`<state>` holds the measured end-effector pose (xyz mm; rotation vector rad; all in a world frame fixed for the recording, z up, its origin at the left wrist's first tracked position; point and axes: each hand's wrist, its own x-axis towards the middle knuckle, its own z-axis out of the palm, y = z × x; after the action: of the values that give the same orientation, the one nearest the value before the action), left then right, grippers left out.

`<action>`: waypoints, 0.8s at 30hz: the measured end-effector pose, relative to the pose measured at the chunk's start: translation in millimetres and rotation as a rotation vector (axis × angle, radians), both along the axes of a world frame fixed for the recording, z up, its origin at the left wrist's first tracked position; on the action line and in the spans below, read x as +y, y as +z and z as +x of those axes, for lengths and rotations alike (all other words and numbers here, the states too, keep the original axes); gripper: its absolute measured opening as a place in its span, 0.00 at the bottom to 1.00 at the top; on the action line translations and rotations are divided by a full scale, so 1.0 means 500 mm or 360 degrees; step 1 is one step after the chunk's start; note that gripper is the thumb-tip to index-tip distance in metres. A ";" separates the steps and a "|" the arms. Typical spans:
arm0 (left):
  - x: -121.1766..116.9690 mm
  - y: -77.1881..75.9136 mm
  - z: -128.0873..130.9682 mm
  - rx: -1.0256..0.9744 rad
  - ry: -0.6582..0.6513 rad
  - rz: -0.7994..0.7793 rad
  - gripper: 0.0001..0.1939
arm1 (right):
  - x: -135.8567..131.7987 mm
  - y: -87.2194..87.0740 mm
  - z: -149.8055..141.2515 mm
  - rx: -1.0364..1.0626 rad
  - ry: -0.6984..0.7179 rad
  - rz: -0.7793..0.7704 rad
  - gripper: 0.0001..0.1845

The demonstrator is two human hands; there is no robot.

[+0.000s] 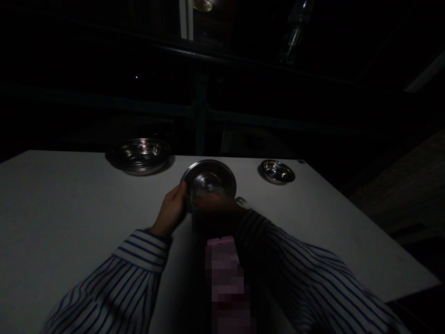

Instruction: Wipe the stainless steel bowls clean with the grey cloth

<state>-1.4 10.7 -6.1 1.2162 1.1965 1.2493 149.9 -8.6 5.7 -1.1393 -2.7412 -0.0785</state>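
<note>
A round stainless steel bowl (208, 168) is tilted toward me above the white table, near its far edge. My left hand (171, 209) is closed on its left rim, thumb on the upper edge. Over the near part of the bowl's inside lies my right hand (220, 209), dark and slightly blurred. Its fingers look curled, and a pale patch shows by them that I cannot make out. A small grey object (240, 200) peeks out just right of the bowl, partly hidden by my right wrist.
Several nested steel bowls (139, 164) stand at the table's far left. A smaller steel bowl (278, 172) sits at the far right of the white table (79, 222). A pink-edged flat object (221, 240), mostly pixelated, is nearest me. A clear bottle (294, 37) stands in the dark background.
</note>
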 end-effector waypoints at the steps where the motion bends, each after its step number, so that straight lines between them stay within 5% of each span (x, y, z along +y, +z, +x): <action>1: -0.001 0.003 -0.002 0.0047 0.0018 0.0011 0.25 | 0.005 -0.001 -0.013 0.0046 0.0010 0.0005 0.19; 4: -0.002 0.004 -0.006 0.0048 0.0054 0.0053 0.26 | 0.006 0.001 -0.031 0.0162 -0.0001 0.0011 0.21; 9: 0.004 -0.009 -0.002 -0.0139 -0.0010 0.0016 0.27 | -0.010 0.009 0.012 -0.0090 -0.0047 -0.0069 0.13; 16: 0.003 -0.007 -0.010 -0.0026 -0.0034 0.0014 0.25 | 0.016 -0.009 -0.021 0.0262 0.0031 0.0037 0.23; 20: 0.009 -0.017 -0.009 -0.0139 -0.0049 0.0011 0.24 | -0.003 0.000 0.007 -0.0037 -0.0024 -0.0086 0.14; 24: 0.008 -0.011 -0.004 -0.0103 -0.0083 -0.0003 0.26 | -0.006 0.006 0.012 -0.0022 -0.0031 -0.0114 0.16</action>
<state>-3.3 14.9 -11.4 1.1895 1.1122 1.2397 156.1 -11.7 8.5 -1.1885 -2.7661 0.0088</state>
